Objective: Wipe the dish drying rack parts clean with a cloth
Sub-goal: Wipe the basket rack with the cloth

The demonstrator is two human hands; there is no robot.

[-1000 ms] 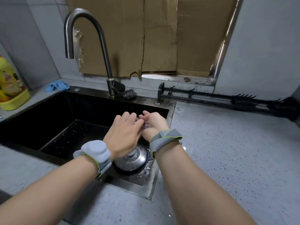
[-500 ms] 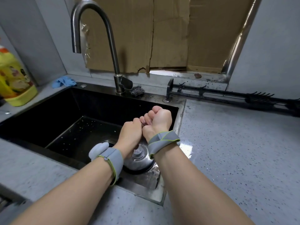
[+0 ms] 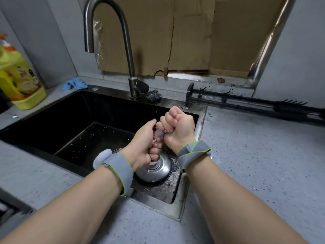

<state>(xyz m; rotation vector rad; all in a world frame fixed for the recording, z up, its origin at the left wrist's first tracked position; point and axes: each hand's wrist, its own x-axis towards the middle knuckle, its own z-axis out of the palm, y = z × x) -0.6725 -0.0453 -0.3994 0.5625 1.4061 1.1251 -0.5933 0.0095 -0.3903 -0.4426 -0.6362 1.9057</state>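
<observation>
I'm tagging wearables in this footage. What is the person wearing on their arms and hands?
Both forearms are bare, no sleeves or gloves. Each wrist carries a grey fabric band edged in yellow-green. The left hand has a band with a rounded pale grey pod on its outer side. The right hand has a band whose straps cross over; no pod shows on it.

At my twelve o'clock, brown cardboard [image 3: 175, 36] covers the window above my grey speckled countertop [image 3: 263, 164]; grey tiled wall [image 3: 44, 41] at ten.
</observation>
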